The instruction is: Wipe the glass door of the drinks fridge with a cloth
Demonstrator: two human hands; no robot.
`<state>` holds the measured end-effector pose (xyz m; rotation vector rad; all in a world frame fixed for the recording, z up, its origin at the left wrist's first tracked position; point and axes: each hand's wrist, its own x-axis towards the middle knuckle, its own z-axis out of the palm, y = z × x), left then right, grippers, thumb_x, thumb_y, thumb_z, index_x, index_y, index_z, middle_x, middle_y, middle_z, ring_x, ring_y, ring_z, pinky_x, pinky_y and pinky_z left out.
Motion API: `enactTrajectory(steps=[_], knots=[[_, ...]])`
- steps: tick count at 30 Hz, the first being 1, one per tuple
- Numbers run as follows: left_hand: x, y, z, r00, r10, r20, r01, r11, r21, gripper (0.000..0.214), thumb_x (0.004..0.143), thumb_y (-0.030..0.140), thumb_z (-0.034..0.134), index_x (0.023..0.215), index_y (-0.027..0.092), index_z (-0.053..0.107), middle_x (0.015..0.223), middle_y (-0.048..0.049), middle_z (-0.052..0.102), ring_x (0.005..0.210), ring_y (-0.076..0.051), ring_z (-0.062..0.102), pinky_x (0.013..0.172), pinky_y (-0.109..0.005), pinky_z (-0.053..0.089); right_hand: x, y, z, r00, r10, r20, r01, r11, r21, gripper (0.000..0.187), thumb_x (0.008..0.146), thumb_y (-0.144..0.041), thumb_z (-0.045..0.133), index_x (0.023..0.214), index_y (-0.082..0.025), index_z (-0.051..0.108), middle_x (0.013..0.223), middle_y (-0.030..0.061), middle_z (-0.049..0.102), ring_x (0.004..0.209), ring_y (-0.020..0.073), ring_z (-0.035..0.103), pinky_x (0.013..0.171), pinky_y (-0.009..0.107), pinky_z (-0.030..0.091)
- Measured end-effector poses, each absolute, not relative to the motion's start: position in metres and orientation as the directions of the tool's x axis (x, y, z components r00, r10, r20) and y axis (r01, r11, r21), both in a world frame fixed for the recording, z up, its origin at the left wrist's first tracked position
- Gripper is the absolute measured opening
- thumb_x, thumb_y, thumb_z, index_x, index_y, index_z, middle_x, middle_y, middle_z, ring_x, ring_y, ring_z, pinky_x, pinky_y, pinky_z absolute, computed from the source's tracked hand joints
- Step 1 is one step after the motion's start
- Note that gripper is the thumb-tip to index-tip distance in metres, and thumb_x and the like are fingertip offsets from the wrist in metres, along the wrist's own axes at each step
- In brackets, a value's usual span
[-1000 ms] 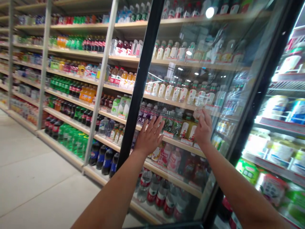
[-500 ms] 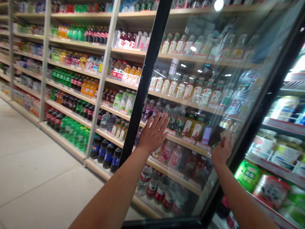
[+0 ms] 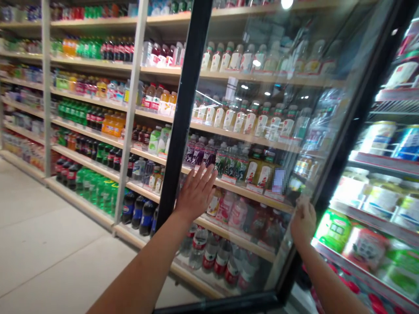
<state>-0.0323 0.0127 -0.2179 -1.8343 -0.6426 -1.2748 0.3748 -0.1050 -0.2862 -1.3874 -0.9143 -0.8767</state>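
Right hand (image 3: 303, 223), fingers curled closed on a pale wad (image 3: 304, 202) too blurred to identify, is lower than half a second ago; a second ago it was up nearer mid-pane. Now it sits at the lower right of the glass door (image 3: 278, 117), beside the door's black right frame (image 3: 345, 152), with the wad at its fingertips. The left hand (image 3: 198, 192) stays open, fingers spread against the pane near the left frame. Beyond the glass stand shelves of bottles (image 3: 240, 115).
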Motion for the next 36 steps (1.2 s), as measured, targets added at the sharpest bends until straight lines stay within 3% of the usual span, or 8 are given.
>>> enactTrajectory(steps=[3, 7, 10, 16, 24, 29, 31, 36], knots=[[-0.036, 0.016, -0.236, 0.369, -0.014, 0.929, 0.770, -0.555, -0.314, 0.068, 0.097, 0.031, 0.052, 0.156, 0.013, 0.024, 0.159, -0.0098, 0.030, 0.153, -0.025, 0.007, 0.127, -0.045, 0.004, 0.370, -0.103, -0.312, 0.359, 0.101, 0.928, 0.928, 0.064, -0.366, 0.058, 0.097, -0.055, 0.041, 0.129, -0.013, 0.065, 0.139, 0.0190, 0.056, 0.129, 0.0305, 0.053, 0.110, 0.052, 0.042], [-0.035, 0.019, -0.242, 0.363, 0.014, 0.932, 0.779, -0.554, -0.294, 0.074, 0.097, 0.033, 0.053, 0.158, 0.015, 0.016, 0.160, -0.0100, 0.028, 0.153, -0.025, 0.004, 0.127, -0.046, 0.001, 0.375, -0.102, -0.293, 0.412, 0.003, 0.911, 0.906, 0.105, -0.410, 0.055, 0.099, -0.052, 0.040, 0.129, -0.012, 0.065, 0.136, 0.0187, 0.060, 0.128, 0.0294, 0.056, 0.111, 0.053, 0.043], [-0.034, 0.019, -0.240, 0.358, 0.020, 0.933, 0.783, -0.551, -0.289, 0.075, 0.097, 0.034, 0.053, 0.159, 0.016, 0.014, 0.160, -0.0089, 0.027, 0.153, -0.024, 0.004, 0.126, -0.047, 0.001, 0.361, -0.098, -0.295, 0.400, -0.006, 0.916, 0.914, 0.066, -0.399, 0.053, 0.102, -0.044, 0.037, 0.138, -0.013, 0.057, 0.145, 0.0187, 0.052, 0.137, 0.0292, 0.049, 0.115, 0.053, 0.039], [-0.035, 0.019, -0.239, 0.358, 0.017, 0.934, 0.781, -0.553, -0.290, 0.078, 0.096, 0.033, 0.055, 0.159, 0.017, 0.012, 0.160, -0.0090, 0.027, 0.153, -0.025, 0.006, 0.127, -0.048, 0.004, 0.317, -0.095, -0.368, 0.109, 0.252, 0.961, 0.973, 0.169, -0.155, 0.052, 0.102, -0.019, 0.030, 0.153, -0.026, 0.035, 0.158, 0.0115, 0.038, 0.148, 0.0255, 0.034, 0.118, 0.059, 0.034], [-0.033, 0.023, -0.239, 0.361, 0.027, 0.932, 0.780, -0.557, -0.286, 0.076, 0.096, 0.034, 0.056, 0.158, 0.015, 0.017, 0.160, -0.0094, 0.027, 0.153, -0.024, 0.004, 0.127, -0.047, 0.002, 0.314, -0.090, -0.323, 0.090, 0.105, 0.990, 0.988, 0.114, -0.101, 0.053, 0.101, -0.013, 0.033, 0.152, -0.026, 0.038, 0.157, 0.0099, 0.040, 0.149, 0.0254, 0.032, 0.120, 0.060, 0.031], [-0.031, 0.028, -0.241, 0.337, -0.002, 0.942, 0.787, -0.548, -0.283, 0.070, 0.096, 0.035, 0.055, 0.156, 0.015, 0.026, 0.158, -0.0090, 0.032, 0.153, -0.023, 0.005, 0.127, -0.044, 0.001, 0.283, -0.086, -0.341, -0.259, 0.272, 0.927, 0.946, 0.264, 0.188, 0.061, 0.096, -0.003, 0.034, 0.151, -0.030, 0.040, 0.149, 0.0079, 0.052, 0.145, 0.0235, 0.039, 0.117, 0.053, 0.041], [-0.031, 0.029, -0.241, 0.334, -0.004, 0.942, 0.786, -0.551, -0.281, 0.069, 0.096, 0.035, 0.055, 0.156, 0.015, 0.027, 0.158, -0.0091, 0.034, 0.153, -0.023, 0.005, 0.127, -0.044, 0.001, 0.281, -0.084, -0.325, -0.296, 0.241, 0.924, 0.933, 0.278, 0.227, 0.060, 0.097, -0.004, 0.035, 0.150, -0.031, 0.041, 0.146, 0.0077, 0.055, 0.143, 0.0231, 0.042, 0.115, 0.051, 0.043], [-0.030, 0.034, -0.240, 0.339, 0.000, 0.941, 0.781, -0.558, -0.281, 0.071, 0.097, 0.036, 0.055, 0.157, 0.016, 0.023, 0.157, -0.0101, 0.034, 0.153, -0.024, 0.008, 0.127, -0.046, 0.005, 0.278, -0.069, -0.283, -0.044, 0.007, 0.999, 0.993, 0.112, 0.043, 0.053, 0.100, -0.012, 0.036, 0.152, -0.023, 0.039, 0.151, 0.0128, 0.048, 0.143, 0.0275, 0.042, 0.114, 0.058, 0.040]])
